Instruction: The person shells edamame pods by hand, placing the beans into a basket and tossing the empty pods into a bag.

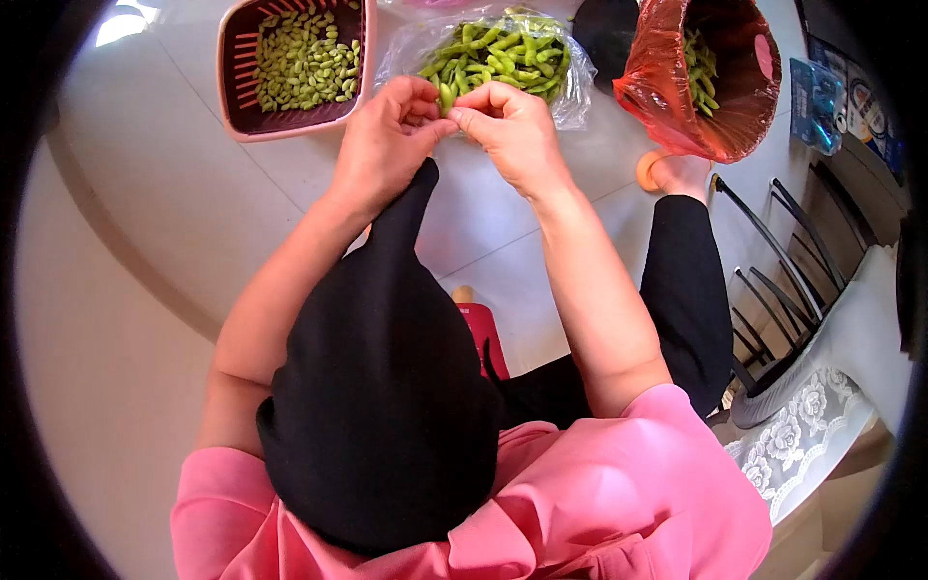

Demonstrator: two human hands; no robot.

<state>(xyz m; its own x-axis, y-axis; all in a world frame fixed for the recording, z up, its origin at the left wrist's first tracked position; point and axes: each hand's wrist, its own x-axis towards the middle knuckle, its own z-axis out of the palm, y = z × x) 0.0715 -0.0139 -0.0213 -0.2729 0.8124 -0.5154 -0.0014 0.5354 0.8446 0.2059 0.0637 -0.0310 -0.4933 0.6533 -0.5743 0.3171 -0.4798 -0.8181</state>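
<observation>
Between the fingertips of both hands is a green edamame pod (pixel 446 98). My left hand (pixel 391 130) pinches it from the left, with the fingers curled. From the other side my right hand (pixel 512 130) grips it between thumb and forefinger. Just beyond the hands, a clear plastic bag (pixel 577 97) lies spread open under a heap of edamame pods (pixel 503 56). To the left stands a pink and dark basket (pixel 232 82) with many shelled beans (pixel 302 63) in it.
On the right, a bin lined with a red plastic bag (pixel 739 106) holds green pods or shells (pixel 698 68). A black round object (pixel 604 39) is beside it. Dark metal racks or chair legs (pixel 788 280) and a lace-edged cloth (pixel 797 425) are farther right. Pale tiles (pixel 145 116) cover the floor.
</observation>
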